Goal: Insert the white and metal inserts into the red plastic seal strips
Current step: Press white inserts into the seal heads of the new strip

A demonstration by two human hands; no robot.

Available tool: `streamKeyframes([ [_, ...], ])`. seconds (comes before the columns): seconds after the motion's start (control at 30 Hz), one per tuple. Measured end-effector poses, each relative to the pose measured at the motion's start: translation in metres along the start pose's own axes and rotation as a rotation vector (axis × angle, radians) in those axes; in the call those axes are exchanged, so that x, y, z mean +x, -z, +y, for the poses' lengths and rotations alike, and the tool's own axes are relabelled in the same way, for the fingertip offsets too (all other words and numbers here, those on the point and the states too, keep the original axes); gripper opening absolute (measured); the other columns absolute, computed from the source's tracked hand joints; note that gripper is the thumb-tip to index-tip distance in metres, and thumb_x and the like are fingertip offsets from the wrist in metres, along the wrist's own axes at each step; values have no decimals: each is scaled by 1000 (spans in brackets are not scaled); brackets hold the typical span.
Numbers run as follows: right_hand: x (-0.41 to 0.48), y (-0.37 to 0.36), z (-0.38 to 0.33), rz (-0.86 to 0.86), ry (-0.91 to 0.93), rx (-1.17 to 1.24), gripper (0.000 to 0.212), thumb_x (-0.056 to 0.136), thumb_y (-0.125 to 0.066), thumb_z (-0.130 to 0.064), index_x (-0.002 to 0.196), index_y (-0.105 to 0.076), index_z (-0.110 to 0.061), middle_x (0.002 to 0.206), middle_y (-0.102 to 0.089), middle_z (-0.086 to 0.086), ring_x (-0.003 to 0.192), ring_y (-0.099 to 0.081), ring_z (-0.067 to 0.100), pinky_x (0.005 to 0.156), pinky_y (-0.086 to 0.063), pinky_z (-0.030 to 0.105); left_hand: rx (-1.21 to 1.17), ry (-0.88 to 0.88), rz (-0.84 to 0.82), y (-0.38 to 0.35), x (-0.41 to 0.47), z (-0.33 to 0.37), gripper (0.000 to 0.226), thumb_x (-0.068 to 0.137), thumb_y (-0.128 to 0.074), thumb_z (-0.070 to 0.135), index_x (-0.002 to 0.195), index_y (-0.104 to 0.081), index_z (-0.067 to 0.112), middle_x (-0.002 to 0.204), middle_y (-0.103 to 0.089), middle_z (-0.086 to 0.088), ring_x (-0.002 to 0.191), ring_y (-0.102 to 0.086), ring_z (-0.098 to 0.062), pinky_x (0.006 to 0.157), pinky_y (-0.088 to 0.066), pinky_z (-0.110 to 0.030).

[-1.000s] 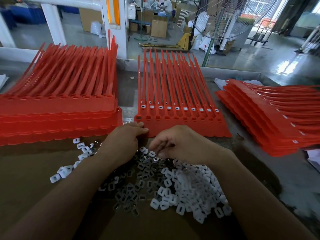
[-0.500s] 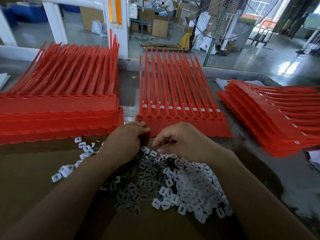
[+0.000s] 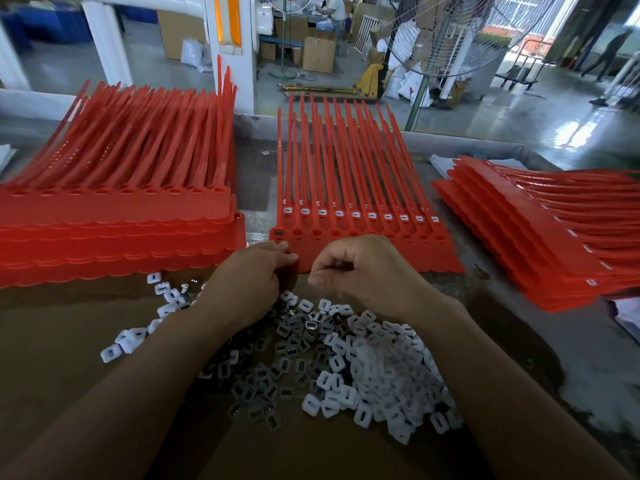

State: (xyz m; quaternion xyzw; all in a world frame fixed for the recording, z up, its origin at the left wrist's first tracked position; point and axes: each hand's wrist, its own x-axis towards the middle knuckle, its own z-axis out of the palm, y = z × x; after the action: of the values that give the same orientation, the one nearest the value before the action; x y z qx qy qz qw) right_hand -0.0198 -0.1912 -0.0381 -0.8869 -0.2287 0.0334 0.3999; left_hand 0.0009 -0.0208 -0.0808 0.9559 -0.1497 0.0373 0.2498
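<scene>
Far centre of the grey table (image 3: 526, 348): a flat sheet of joined red plastic seal strips (image 3: 363, 244). Tails point away. A row of small white inserts sits across its heads.

A loose heap of white plastic and metal inserts (image 3: 349, 358) lies on brown cardboard (image 3: 52, 358), just in front of the sheet. It spreads under and between both wrists, with a few strays off to the left.

The left hand (image 3: 249, 285) is knuckles up, fingers curled, with fingertips touching the near-left edge of the sheet. The grip looks closed, but I cannot tell whether it pinches the edge, an insert, or nothing.

The right hand (image 3: 367, 271) is just beside the left, over the far rim of the heap. Its fingers are curled inward and the thumb tip is close to the forefinger. I cannot tell what this grip contains, if anything.

Left of the sheet is a tall stack of red strip sheets (image 3: 114, 223). On the right is a fanned stack of red sheets (image 3: 540, 237), with white inserts showing along its edges.

Beyond the table stand a large wire-guard fan (image 3: 450, 39) and cardboard boxes (image 3: 318, 53) on a shiny floor.
</scene>
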Motion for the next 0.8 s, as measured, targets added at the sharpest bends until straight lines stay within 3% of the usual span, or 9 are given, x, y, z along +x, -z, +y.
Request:
streamKeyframes([
  [0.2,-1,1,5,-15,-67,17,27,82,-66,-10,89,-60,-35,78,-65,-12,77,-63,-2,72,-49,9,3,3,-18,1,-1,0,56,81,-38,-4,130,-48,23,145,-34,7,135,-24,-9,114,-18,-31],
  [0.3,-1,1,5,-20,-73,-6,20,85,-63,-8,96,-68,-24,78,-63,-18,75,-61,-9,69,-46,5,4,9,-20,2,-1,1,56,83,-38,-2,131,-47,24,145,-33,8,135,-24,-9,114,-17,-30],
  [0.47,0,1,6,-18,-85,4,16,83,-65,-9,93,-68,-21,76,-63,-18,71,-60,-11,69,-47,5,6,1,-24,2,0,1,55,82,-39,-1,131,-47,24,145,-33,8,135,-24,-9,113,-15,-28],
  [0.63,8,3,3,57,-93,-55,24,80,-69,-10,70,-62,-31,73,-64,-13,67,-59,-6,66,-48,9,19,-1,-17,1,-1,2,55,82,-39,-1,131,-46,23,145,-33,7,136,-23,-9,112,-15,-27],
  [0.8,37,7,1,86,-131,-105,20,85,-62,-11,74,-64,-27,73,-58,-18,70,-53,-7,62,-38,9,23,-25,9,1,-2,4,53,83,-40,-2,130,-48,21,145,-35,4,135,-27,-11,110,-18,-26],
])
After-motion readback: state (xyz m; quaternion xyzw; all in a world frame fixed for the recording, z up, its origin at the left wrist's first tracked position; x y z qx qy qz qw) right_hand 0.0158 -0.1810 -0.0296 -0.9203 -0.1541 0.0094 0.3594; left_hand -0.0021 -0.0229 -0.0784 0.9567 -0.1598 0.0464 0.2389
